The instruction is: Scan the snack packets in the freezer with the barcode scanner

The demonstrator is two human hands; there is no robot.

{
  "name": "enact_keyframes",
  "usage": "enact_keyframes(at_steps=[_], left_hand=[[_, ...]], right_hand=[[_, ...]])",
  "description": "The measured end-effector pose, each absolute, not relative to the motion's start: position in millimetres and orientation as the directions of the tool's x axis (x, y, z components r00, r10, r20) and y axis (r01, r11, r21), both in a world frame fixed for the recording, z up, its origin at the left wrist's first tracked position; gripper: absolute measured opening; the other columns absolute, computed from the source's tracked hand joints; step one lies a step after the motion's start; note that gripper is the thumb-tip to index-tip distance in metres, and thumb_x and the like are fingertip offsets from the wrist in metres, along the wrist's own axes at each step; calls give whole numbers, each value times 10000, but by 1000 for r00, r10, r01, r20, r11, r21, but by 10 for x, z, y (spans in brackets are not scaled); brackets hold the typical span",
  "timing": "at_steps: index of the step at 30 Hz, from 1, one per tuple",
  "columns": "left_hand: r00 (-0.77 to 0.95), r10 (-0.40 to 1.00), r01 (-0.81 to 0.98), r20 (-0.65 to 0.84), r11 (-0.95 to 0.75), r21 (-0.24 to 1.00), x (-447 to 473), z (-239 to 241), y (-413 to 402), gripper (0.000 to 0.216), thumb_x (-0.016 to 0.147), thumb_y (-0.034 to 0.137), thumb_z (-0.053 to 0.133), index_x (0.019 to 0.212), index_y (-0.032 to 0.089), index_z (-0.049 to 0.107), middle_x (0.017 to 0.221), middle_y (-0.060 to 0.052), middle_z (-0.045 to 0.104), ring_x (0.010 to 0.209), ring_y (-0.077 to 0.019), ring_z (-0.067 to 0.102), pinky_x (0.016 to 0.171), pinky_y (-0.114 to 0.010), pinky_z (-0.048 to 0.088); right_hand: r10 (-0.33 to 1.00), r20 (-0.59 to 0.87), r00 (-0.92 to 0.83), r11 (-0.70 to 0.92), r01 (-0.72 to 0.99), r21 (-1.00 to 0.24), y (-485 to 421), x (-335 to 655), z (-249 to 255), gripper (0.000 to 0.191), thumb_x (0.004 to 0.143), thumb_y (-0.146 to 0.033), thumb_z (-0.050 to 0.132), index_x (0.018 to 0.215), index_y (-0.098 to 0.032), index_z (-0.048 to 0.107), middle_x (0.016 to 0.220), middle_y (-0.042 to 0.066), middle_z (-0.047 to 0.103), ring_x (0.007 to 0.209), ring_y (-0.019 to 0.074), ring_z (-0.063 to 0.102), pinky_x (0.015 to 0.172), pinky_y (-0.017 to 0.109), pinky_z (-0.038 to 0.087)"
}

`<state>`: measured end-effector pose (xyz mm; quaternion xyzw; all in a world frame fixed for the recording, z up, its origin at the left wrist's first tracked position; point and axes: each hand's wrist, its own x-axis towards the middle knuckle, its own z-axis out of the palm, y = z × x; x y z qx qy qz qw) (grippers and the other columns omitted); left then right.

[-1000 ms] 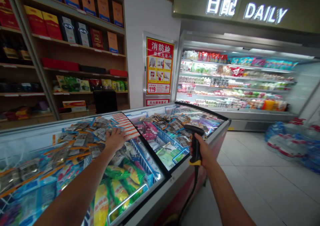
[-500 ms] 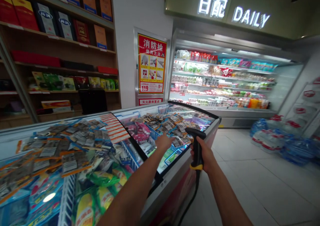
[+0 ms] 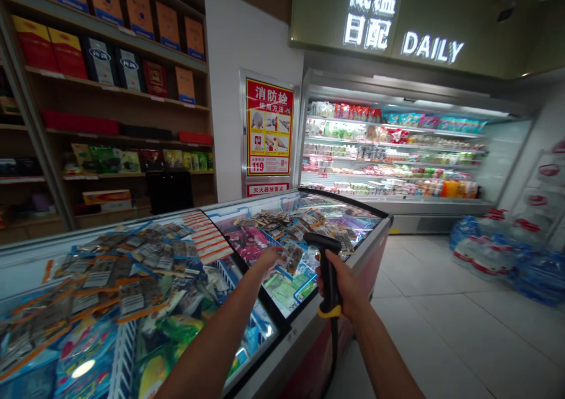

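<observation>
My right hand [image 3: 342, 284] is wrapped round the handle of a black barcode scanner [image 3: 327, 275] with a yellow band at its base and a cord hanging down. The scanner's head points left, close to a small snack packet [image 3: 292, 256] with a printed label. My left hand [image 3: 270, 262] grips that packet by its left edge, above the freezer's glass top. Behind it lies a pile of similar packets [image 3: 282, 221] on the glass. A larger pile of labelled packets [image 3: 132, 246], edged in orange and blue, spreads over the left part of the freezer.
The chest freezer [image 3: 375, 240] stretches across in front, with bagged frozen goods under its glass. A lit refrigerated display [image 3: 397, 202] stands at the back. Wooden shelves [image 3: 132, 96] with boxes rise at left. Bundled water bottles [image 3: 485, 246] stand on the tiled floor [image 3: 424, 305] at right.
My left hand has drawn back from the far pile with a packet in its fingers. My right hand has brought the scanner leftward and slightly down, nearer to the packet.
</observation>
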<state>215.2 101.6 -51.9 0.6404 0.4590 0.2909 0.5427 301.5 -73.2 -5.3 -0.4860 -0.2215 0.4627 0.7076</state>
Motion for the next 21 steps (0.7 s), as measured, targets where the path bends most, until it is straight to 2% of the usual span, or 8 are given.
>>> enact_keyframes(at_steps=[6, 11, 21], left_hand=[[265, 964, 34, -13, 4, 999, 1938, -521, 1170, 199, 511, 36, 509, 656, 172, 513, 604, 30, 525, 586, -111, 493, 554, -238, 357], [201, 977, -91, 70, -52, 994, 1966, -541, 1269, 191, 494, 13, 492, 600, 171, 471, 544, 58, 455, 537, -80, 446, 551, -208, 334], [174, 974, -148, 148, -122, 981, 1898, -601, 1395, 174, 471, 18, 504, 556, 165, 469, 501, 68, 434, 488, -68, 415, 520, -203, 312]], right_hand=[[894, -132, 429, 72, -428, -901, -631, 2795, -28, 299, 666, -452, 533, 756, -168, 509, 472, -38, 499, 333, 80, 443, 297, 187, 339], [900, -122, 418, 78, -431, -899, -617, 2725, 3, 324, 655, -464, 534, 767, -162, 500, 469, -40, 489, 329, 79, 438, 292, 187, 334], [917, -129, 377, 56, -442, -895, -610, 2649, 32, 300, 674, -438, 524, 783, -159, 501, 465, -43, 500, 326, 82, 449, 289, 187, 337]])
